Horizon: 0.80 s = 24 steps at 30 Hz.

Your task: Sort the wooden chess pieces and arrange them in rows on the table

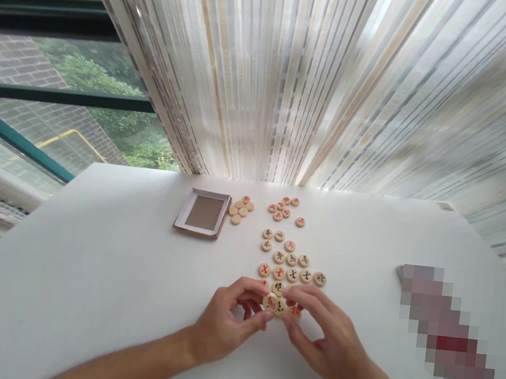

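On a white table (pixel 91 269) lie several round wooden chess discs with red or black characters. My left hand (pixel 225 319) pinches a disc with a red character (pixel 270 302) between thumb and fingers. My right hand (pixel 323 335) pinches the neighbouring disc with a black character (pixel 281 306), and another red-marked disc (pixel 295 310) sits under its fingers. Just beyond the hands a row of discs (pixel 292 274) lies flat, with smaller groups further back (pixel 283 208) and a cluster of plain-faced discs (pixel 240 209).
A shallow open cardboard box (pixel 203 212) lies at the back centre-left. A blurred-out object (pixel 446 330) rests on the right of the table. Striped curtains (pixel 336 84) hang behind the table, and a window (pixel 63 103) is at left.
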Each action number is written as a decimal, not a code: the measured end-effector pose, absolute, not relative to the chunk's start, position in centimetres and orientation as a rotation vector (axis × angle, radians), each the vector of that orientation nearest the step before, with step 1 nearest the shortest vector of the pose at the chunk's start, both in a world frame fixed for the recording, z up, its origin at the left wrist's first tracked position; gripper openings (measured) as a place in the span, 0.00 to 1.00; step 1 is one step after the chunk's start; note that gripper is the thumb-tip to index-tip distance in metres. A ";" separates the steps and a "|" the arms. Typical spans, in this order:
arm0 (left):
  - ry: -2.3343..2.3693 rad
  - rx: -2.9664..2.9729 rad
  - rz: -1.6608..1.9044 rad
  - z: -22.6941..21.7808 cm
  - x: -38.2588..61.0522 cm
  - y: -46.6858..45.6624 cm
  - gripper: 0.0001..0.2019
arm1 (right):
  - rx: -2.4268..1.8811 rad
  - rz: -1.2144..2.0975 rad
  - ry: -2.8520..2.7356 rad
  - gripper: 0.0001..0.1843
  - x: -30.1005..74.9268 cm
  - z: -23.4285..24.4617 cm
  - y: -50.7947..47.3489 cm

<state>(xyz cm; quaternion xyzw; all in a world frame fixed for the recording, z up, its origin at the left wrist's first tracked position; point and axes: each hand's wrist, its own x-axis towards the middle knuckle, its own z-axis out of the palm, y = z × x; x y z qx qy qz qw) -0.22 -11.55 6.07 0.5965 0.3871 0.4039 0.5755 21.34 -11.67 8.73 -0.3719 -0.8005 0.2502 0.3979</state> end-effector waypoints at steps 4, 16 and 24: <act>0.860 1.421 0.919 6.0 -0.3 -11.4 0.13 | -0.866 0.773 -2.077 0.21 20.8 8.5 -11.8; 0.847 1.409 0.855 6.4 -0.4 -11.4 0.11 | -0.852 0.832 -2.064 0.15 20.9 8.4 -11.6; 0.934 1.320 0.801 6.5 -0.1 -11.7 0.13 | -0.842 0.696 -2.278 0.11 20.7 7.9 -12.6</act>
